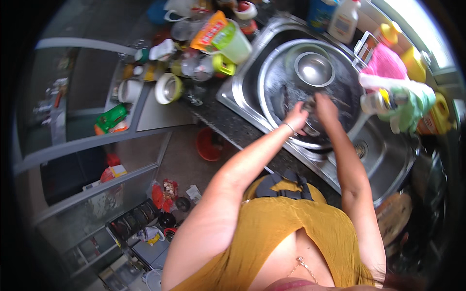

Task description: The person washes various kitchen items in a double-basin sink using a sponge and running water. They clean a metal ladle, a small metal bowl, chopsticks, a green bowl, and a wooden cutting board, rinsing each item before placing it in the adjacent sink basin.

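Both of my hands are over a wide round metal basin (267, 105) set in the larger bowl of a stainless steel sink (233, 91). My left hand (296, 118) grips the left side of a small greyish object (309, 106), too blurred to name. On its other side, my right hand (326, 109) has its fingers curled against the same object, partly hidden from view. Just below them a clear, shiny curved rim (311, 129) shows. Farther back in the basin a round metal bowl (314, 69) sits inside or over a larger clear rim, amid dark, wet-looking contents.
The smaller sink bowl (382, 156) with its drain is at right. Pink cloth (387, 62), green gloves (413, 109) and bottles (344, 22) crowd the window side. Jars, cups and a green-white container (235, 45) fill the counter left. A red bucket (208, 145) stands below.
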`<state>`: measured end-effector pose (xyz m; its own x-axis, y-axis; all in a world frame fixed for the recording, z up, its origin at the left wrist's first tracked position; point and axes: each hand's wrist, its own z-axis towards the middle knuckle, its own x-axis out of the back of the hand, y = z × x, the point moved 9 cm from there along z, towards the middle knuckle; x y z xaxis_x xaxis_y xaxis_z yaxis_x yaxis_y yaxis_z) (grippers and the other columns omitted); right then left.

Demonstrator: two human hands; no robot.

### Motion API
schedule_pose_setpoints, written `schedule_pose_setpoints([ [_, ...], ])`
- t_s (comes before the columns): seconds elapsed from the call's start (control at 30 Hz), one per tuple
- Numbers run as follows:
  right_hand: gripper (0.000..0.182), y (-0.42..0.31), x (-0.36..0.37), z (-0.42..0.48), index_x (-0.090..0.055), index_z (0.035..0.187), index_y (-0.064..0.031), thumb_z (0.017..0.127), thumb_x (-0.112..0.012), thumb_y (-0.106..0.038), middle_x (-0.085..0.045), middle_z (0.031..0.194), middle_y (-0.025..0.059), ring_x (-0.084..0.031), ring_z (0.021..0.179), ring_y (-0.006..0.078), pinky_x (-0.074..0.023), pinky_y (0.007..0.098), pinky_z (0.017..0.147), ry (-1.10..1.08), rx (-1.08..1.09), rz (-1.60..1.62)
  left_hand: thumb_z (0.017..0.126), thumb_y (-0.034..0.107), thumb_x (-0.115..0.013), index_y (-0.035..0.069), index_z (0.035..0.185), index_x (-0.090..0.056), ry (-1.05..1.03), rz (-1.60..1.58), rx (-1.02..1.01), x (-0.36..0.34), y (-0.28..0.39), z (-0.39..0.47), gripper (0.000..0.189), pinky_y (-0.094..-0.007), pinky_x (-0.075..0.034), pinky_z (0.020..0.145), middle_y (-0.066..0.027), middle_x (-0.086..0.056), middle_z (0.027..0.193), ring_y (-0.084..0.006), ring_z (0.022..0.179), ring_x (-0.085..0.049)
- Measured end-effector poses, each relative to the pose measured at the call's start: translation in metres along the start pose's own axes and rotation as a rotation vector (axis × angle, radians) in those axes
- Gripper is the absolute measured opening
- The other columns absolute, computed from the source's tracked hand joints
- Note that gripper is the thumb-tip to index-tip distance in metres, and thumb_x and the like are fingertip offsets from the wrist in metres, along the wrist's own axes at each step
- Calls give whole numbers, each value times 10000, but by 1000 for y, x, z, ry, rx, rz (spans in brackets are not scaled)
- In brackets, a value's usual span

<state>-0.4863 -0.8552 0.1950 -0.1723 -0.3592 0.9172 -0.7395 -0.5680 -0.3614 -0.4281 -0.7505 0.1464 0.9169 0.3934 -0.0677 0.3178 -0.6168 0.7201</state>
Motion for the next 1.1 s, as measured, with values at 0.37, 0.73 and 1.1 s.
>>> schedule_pose_setpoints([
  [0.37,462,-37,0,-57,-611,927,-75,662,-675,-448,-581,993,157,-537,984,323,-353,509,868,-317,166,-18,892,474,-327,54,1243,-377,-96,25,180,19,-13,33,550,-398,-528,564,-132,-529,1086,-260,875,-591],
  [0.73,298,13,-16,-52,-580,885,-34,814,-591,-324,-604,804,31,-547,711,104,-446,282,634,-107,-440,1655,868,503,-415,42,1107,-510,-188,-589,340,9,-20,6,529,-443,-426,878,-121,-571,1077,-262,1005,-536],
  [1.1,297,-11,64,-98,-538,1052,-25,819,-537,-210,-543,1002,162,-528,935,295,-414,365,814,541,-42,748,830,149,-516,25,1024,-532,-247,307,-491,-15,78,-41,231,-296,-458,753,-111,-605,931,-213,864,-592],
])
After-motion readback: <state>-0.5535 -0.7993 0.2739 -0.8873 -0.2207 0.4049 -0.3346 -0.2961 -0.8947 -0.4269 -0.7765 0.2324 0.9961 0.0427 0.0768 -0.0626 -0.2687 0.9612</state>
